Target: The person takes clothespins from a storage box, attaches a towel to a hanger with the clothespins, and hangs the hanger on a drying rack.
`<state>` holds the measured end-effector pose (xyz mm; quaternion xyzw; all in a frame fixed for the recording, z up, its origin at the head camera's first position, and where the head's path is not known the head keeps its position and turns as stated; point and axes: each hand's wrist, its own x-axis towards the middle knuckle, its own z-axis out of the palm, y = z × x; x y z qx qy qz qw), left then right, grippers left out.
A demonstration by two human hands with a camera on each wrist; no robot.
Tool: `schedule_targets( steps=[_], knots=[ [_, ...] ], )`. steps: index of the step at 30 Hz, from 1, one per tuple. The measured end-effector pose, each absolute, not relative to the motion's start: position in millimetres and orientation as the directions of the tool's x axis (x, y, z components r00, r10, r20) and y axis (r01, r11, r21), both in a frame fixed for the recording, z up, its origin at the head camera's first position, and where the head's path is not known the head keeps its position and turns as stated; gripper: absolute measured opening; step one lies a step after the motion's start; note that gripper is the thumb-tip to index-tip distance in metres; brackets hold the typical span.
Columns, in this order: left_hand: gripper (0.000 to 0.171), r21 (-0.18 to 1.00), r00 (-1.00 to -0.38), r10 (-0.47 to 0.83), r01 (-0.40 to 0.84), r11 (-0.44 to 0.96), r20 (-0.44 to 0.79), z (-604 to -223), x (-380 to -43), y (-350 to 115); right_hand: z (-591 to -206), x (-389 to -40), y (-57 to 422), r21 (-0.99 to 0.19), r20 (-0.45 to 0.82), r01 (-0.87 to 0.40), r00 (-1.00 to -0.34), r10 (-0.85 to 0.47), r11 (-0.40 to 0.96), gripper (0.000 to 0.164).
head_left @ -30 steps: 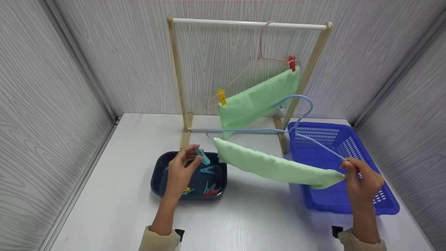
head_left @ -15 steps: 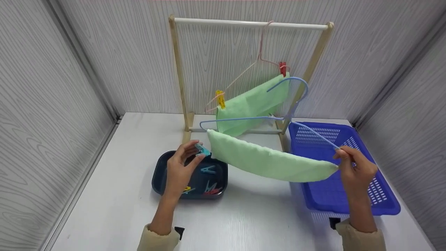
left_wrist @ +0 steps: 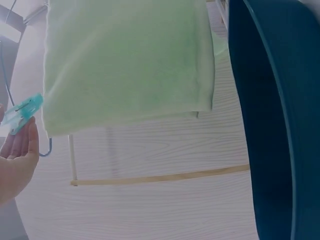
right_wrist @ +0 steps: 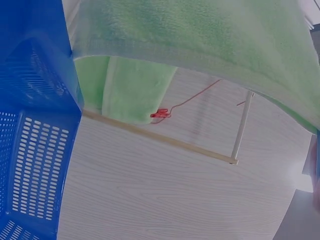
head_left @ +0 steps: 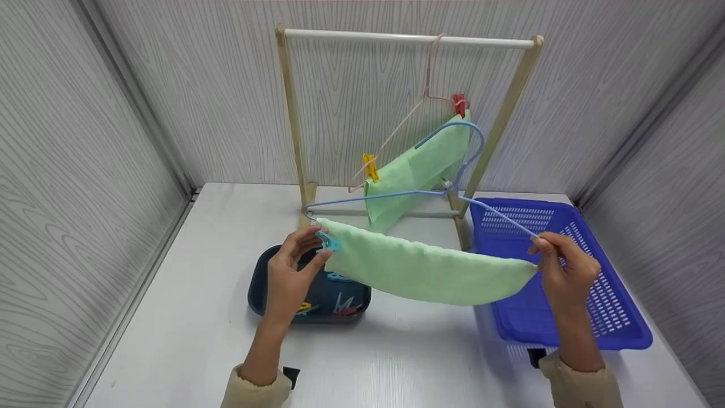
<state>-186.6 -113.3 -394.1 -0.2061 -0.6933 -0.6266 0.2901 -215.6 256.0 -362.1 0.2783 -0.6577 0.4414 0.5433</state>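
My left hand (head_left: 291,272) pinches a light-blue clothespin (head_left: 328,242) between thumb and fingers, right at the upper left corner of a pale green cloth (head_left: 425,269). In the left wrist view the clothespin (left_wrist: 27,106) lies just beside the cloth's edge. My right hand (head_left: 569,272) pinches the right end of a blue hanger (head_left: 385,196) together with the cloth's right corner. The cloth hangs in front of the hanger, which is held tilted in the air with its hook upward.
Behind stands a wooden rack with a white rail (head_left: 362,35). From it hangs a pink hanger (head_left: 429,68) with a second green cloth (head_left: 419,164), a yellow clothespin (head_left: 370,168) and a red one (head_left: 459,105). A dark tray (head_left: 255,292) holds several clothespins; a blue basket (head_left: 637,334) stands right.
My right hand has moved left, bringing the blue hanger and cloth to the clothespin in my left hand. The cloth on the rack has swung. The left hand has barely moved.
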Motion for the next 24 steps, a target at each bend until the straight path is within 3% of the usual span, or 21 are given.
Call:
schedule_targets(
  steps=[6, 14, 24],
  knots=[
    [0.039, 0.749, -0.747, -0.082, 0.647, 0.139, 0.660, -379, -178, -111, -365, -219, 255, -0.295, 0.955, -0.849, -0.280, 0.101, 0.439, 0.034],
    [0.040, 0.723, -0.718, -0.092, 0.675, 0.146, 0.690, -392, -188, -117, -374, -225, 262, -0.341, 0.937, -0.840, -0.338, 0.085, 0.421, 0.030],
    [0.041, 0.710, -0.703, -0.097, 0.693, 0.130, 0.704, -386, -190, -118, -370, -223, 257, -0.328, 0.942, -0.840, -0.322, 0.091, 0.432, 0.029]
  ],
)
